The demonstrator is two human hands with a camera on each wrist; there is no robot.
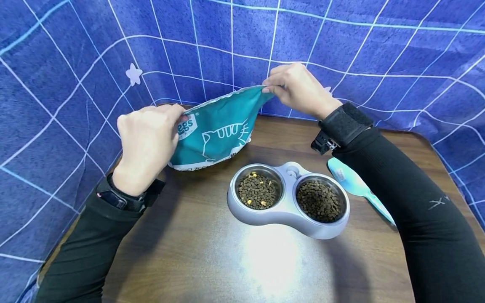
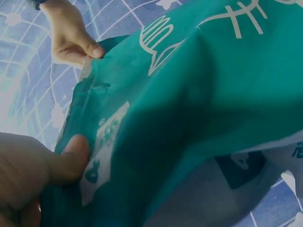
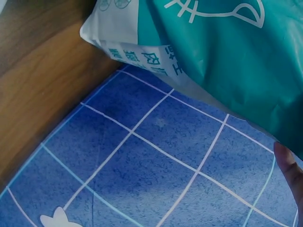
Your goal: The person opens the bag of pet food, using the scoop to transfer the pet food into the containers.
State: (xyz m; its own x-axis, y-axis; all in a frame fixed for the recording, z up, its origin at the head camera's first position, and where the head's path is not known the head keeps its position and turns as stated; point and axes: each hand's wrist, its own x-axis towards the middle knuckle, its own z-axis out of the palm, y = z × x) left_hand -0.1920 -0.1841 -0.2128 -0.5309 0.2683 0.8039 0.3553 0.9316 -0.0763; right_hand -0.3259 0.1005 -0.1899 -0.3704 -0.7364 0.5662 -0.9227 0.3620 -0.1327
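Observation:
A teal pet food bag [image 1: 225,130] with a white cat drawing hangs between both hands at the back of the table. My left hand [image 1: 149,141] pinches the left end of its top edge, and my right hand [image 1: 297,90] pinches the right end. In the left wrist view the left thumb [image 2: 75,158] presses on the teal bag [image 2: 227,90] near its printed label. The right wrist view shows the bag's lower part [image 3: 222,61] and only a fingertip [image 3: 286,158] at the right edge. The inside of the bag is hidden.
In front of the bag stands a grey double bowl stand [image 1: 289,191]. Brown kibble with yellow bits [image 1: 257,191] lies in its left bowl, plain brown kibble [image 1: 318,202] in the right. A light blue scoop [image 1: 350,182] lies partly under the right forearm. Blue gridded cloth [image 1: 242,42] rises behind the wooden table [image 1: 182,252].

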